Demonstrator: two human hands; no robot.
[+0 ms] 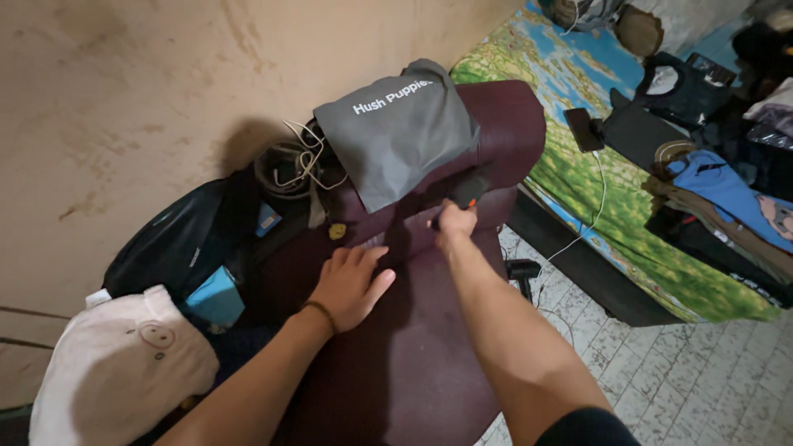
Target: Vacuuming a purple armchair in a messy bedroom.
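Note:
A dark maroon garment point(413, 355) lies spread over a chair below me. My left hand point(349, 285) presses flat on the cloth with fingers apart, a dark band on its wrist. My right hand point(454, 223) is closed around a small black tool with an orange part point(469, 192), held against the garment near the chair's top. A grey drawstring bag with white lettering point(396, 132) rests on the chair back just beyond the tool.
A black bag point(178, 239), a blue box point(216, 297) and a white plush item point(124, 363) sit at the left by the wall. A bed with a map-print sheet point(570, 74), clothes, a dark phone point(583, 129) and white cable stands right. Tiled floor point(702, 380).

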